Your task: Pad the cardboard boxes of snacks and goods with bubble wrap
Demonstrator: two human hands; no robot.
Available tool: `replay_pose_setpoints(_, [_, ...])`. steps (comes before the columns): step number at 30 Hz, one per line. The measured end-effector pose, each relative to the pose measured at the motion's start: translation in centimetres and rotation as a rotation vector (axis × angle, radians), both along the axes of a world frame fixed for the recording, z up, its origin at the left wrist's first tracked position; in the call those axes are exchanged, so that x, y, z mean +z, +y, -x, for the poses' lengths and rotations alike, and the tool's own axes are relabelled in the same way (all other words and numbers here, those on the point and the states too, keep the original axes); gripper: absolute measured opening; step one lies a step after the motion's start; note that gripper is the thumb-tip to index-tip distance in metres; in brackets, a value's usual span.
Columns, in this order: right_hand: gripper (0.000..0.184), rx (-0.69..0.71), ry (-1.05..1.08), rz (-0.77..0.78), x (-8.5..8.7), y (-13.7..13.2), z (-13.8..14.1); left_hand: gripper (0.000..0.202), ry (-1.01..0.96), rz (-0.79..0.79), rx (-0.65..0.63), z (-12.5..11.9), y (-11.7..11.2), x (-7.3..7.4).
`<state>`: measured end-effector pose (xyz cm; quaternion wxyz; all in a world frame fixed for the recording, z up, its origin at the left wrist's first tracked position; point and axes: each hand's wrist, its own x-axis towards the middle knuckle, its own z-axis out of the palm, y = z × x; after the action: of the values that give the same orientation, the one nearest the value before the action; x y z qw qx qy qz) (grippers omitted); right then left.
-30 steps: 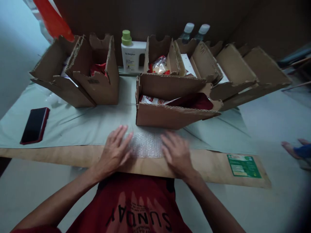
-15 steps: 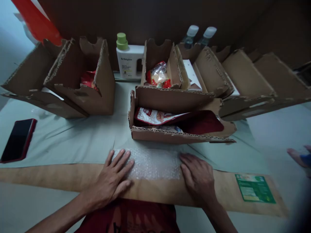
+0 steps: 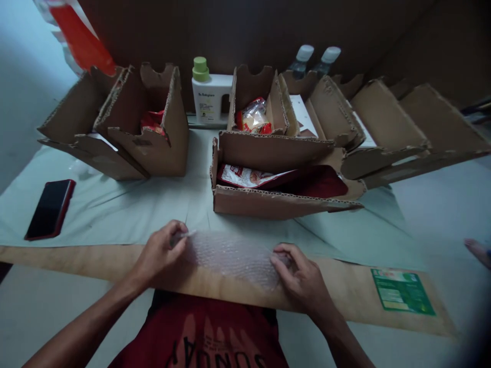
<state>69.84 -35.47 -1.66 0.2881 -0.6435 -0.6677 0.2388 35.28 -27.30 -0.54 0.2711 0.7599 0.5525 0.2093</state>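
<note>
A clear sheet of bubble wrap (image 3: 230,258) stretches between my two hands, over the bare wooden front edge of the table. With thumb and fingers closed, my left hand (image 3: 166,250) pinches its left end. My right hand (image 3: 297,271) grips the right end between thumb and fingertips. Just beyond the sheet stands an open cardboard box (image 3: 268,202); inside it lies a dark red packet (image 3: 314,181) with a white printed part.
A phone (image 3: 49,209) lies at left, a green packet (image 3: 402,291) at right on the wooden edge (image 3: 345,286). Behind are several cardboard holders (image 3: 161,153), a white bottle with a green cap (image 3: 210,99) and two white-capped bottles (image 3: 303,56). Someone's foot (image 3: 477,250) shows at far right.
Both hands were lying flat on the bubble wrap. Now they have closed on its two ends, and the sheet looks lifted and pulled between them. The view has shifted slightly.
</note>
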Motion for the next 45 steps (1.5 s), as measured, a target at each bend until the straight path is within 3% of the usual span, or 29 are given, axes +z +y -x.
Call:
replay_pose_setpoints(2, [0.035, 0.054, 0.198, 0.158, 0.8, -1.2, 1.8, 0.029, -0.043, 0.039, 0.045, 1.4, 1.1, 1.8])
replay_pose_setpoints(5, [0.059, 0.183, 0.386, 0.318, 0.4, -1.9, 6.4, 0.053, 0.070, -0.085, 0.017, 1.6, 4.5, 3.5])
replay_pose_setpoints(9, [0.066, 0.226, 0.418, 0.361, -1.3, -1.5, 12.3, 0.053, 0.327, -0.217, -0.156, -1.1, 10.1, 2.5])
replay_pose_setpoints(11, [0.056, 0.201, 0.411, 0.355, -1.7, -1.2, 14.0, 0.058, 0.316, -0.272, -0.236, -1.8, 11.1, 1.4])
replay_pose_setpoints(14, [0.044, 0.140, 0.509, 0.418, -1.4, -1.1, 14.8, 0.055, 0.119, -0.337, -0.268, -0.1, 8.0, 0.2])
replay_pose_setpoints(17, [0.046, 0.073, 0.711, 0.538, -0.6, -1.2, 14.7, 0.055, -0.074, -0.255, -0.326, 3.1, 0.6, -0.1])
replay_pose_setpoints(20, [0.047, 0.036, 0.858, 0.589, -0.3, -1.0, 14.6, 0.087, -0.034, -0.220, -0.389, 4.5, -6.1, -0.8])
replay_pose_setpoints(21, [0.048, 0.023, 0.892, 0.591, -0.3, -0.9, 14.7, 0.082, -0.018, -0.247, -0.378, 4.4, -7.5, -1.3])
replay_pose_setpoints(23, [0.049, 0.009, 0.950, 0.588, -0.5, -0.6, 14.8, 0.059, -0.032, -0.302, -0.311, 3.7, -8.4, -2.5])
replay_pose_setpoints(26, [0.052, 0.023, 1.009, 0.532, -0.7, -0.2, 14.5, 0.038, -0.143, -0.234, -0.093, 2.6, -6.9, -3.5])
replay_pose_setpoints(28, [0.052, 0.037, 0.950, 0.402, -0.5, -0.1, 14.1, 0.035, -0.179, -0.075, 0.075, 2.1, -5.2, -3.2])
replay_pose_setpoints(30, [0.044, 0.073, 0.737, 0.175, -0.3, 0.1, 13.7, 0.042, -0.146, 0.094, 0.189, 1.9, -3.8, -2.4])
replay_pose_setpoints(33, [0.034, 0.274, 0.219, -0.200, -0.4, 1.1, 13.6, 0.057, -0.071, 0.223, 0.245, 1.6, -2.4, -1.5])
replay_pose_setpoints(36, [0.038, 0.482, -0.221, -0.365, -1.3, 2.8, 14.1, 0.058, -0.043, 0.217, 0.226, 1.5, -1.9, -1.6])
replay_pose_setpoints(38, [0.037, 0.565, -0.373, -0.365, -2.1, 3.9, 14.5, 0.056, -0.037, 0.140, 0.216, 1.5, -2.1, -2.0])
replay_pose_setpoints(42, [0.033, 0.617, -0.425, -0.378, -2.8, 5.0, 14.9, 0.056, -0.017, -0.301, 0.217, 2.1, -4.1, -2.1])
replay_pose_setpoints(45, [0.031, 0.635, -0.367, -0.364, -2.1, 5.1, 15.0, 0.055, 0.019, -0.424, 0.020, 2.6, -6.1, -1.9])
